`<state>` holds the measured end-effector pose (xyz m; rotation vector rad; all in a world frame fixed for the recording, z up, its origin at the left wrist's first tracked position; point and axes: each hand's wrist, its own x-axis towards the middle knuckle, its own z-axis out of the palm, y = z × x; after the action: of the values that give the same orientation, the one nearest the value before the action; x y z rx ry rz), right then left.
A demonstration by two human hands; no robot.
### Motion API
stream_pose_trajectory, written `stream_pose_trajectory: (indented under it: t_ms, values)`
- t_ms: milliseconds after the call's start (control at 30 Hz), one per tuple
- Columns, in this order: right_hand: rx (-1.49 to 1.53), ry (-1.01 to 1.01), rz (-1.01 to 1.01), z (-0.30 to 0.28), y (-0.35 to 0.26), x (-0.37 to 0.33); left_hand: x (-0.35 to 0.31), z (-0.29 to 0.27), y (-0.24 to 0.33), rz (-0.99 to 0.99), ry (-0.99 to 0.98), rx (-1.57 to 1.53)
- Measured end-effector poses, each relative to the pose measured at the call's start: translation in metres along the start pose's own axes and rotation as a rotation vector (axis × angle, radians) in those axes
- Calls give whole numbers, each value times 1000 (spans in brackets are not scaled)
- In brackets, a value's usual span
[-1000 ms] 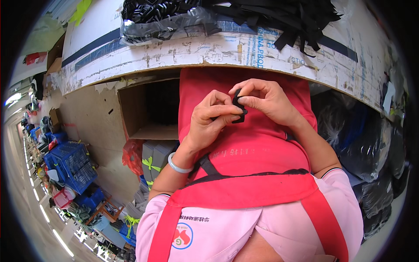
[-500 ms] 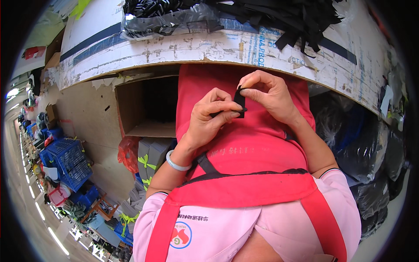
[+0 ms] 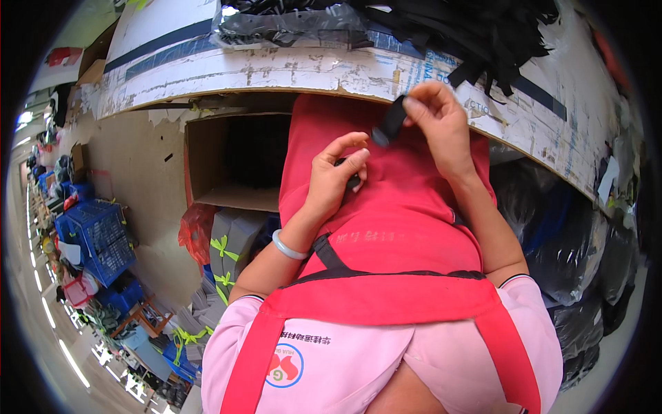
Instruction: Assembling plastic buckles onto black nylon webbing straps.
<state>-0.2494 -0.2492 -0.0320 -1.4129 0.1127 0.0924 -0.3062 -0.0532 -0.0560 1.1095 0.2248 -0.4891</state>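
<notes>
My right hand (image 3: 441, 124) pinches a short black webbing strap (image 3: 392, 121) between thumb and fingers. The strap slants down to the left, and a small dark plastic-looking piece (image 3: 380, 136) sits at its lower end. To the left, my left hand (image 3: 338, 172) curls around a small black piece (image 3: 353, 181); its kind is mostly hidden by the fingers. A gap separates the two hands, both above the red apron (image 3: 407, 179) on my lap. Beyond them, a heap of black straps (image 3: 476, 34) lies on the cardboard-covered table (image 3: 296, 74).
A clear plastic bag of black pieces (image 3: 289, 27) rests on the table beside the straps. Under the edge stands an open cardboard box (image 3: 238, 199). Filled dark plastic bags (image 3: 565, 234) are at the right. A blue crate (image 3: 96, 238) and a red bag (image 3: 198, 231) are at the left.
My hands have moved apart. The right one has carried the strap up toward the table edge, away from my left hand, which has let go of the strap's lower end.
</notes>
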Motion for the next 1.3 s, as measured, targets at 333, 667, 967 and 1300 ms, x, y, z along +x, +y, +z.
stream_pose_trajectory:
  t_ms: [333,667,967,1300]
  values:
    - [-534,-450,-360,64,-18,1,9,-16,-10,-231,-88,-357]
    - [-127,-551,426,3,15,-13,20,-11,3,-215,-345,-64]
    - [-212,-657,26,-3,0,-8,32,-28,-16,-402,-453,-501]
    - [-1640,43,-689,-29,-23,121,41,-8,-7,-456,-212,-174]
